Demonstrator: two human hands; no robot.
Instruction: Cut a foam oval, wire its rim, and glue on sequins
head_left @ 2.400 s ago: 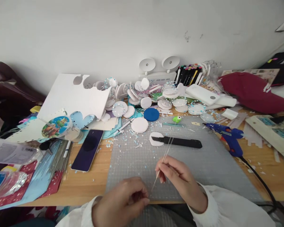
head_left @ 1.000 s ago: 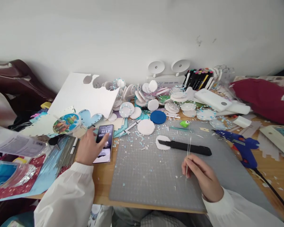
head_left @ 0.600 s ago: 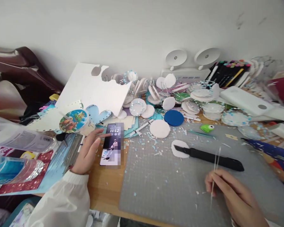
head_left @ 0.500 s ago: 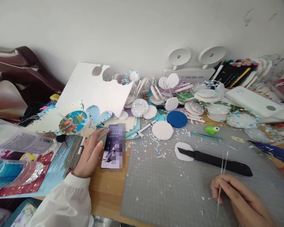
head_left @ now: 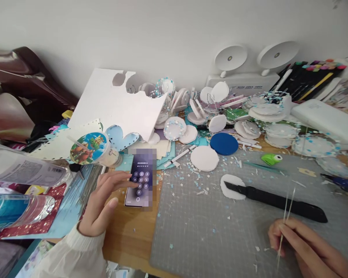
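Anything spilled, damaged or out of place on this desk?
Small blue and white paper scraps lie strewn over the grey cutting mat. The long black craft knife lies loose on it, tip on a white foam disc, near the right hand pinching thin clear strands. The left hand touches a lit smartphone.

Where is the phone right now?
In the head view, the phone lies left of centre on the desk, beside the left edge of the cutting mat, with the left hand touching it.
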